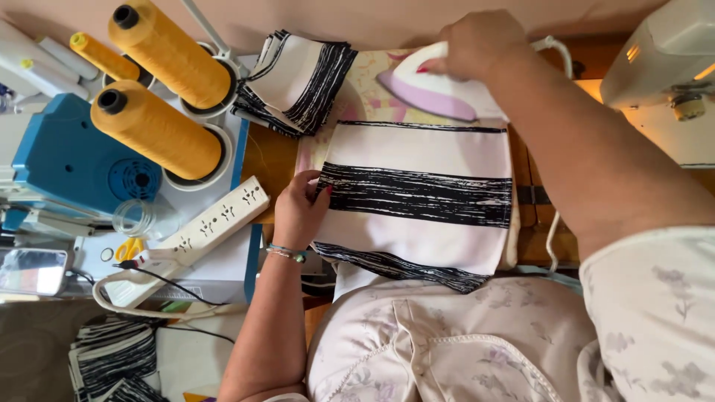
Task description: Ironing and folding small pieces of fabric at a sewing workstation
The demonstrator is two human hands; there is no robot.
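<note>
**Inspector A:** Cotton-like cloth, white with broad black streaked bands, was the piece under work. The fabric panel (pixel 417 197) lay flat on a patterned pressing pad (pixel 365 93) in the middle of the table, directly in front of the person.

**Inspector B:** And the hands?

**Inspector A:** The left hand (pixel 298 212) rested on the panel's left edge, fingers curled and pinching the cloth at the black band. The right hand (pixel 477 45) was closed over the handle of a white and lilac iron (pixel 428 93), which sat on the pad just beyond the panel's far edge (whether it touched the panel could not be told).

**Inspector B:** Surroundings?

**Inspector A:** A stack of matching pieces (pixel 298 78) lay at the far left of the pad, near the iron's tip. Three cones of yellow thread (pixel 160 89) stood to the left on a blue and white machine (pixel 67 160). A white power strip (pixel 212 223) lay just beside the left wrist, with yellow-handled scissors (pixel 128 249) further left. A second heap of striped pieces (pixel 112 365) sat at the lower left. Part of a white sewing machine (pixel 663 67) showed at the upper right.
</note>
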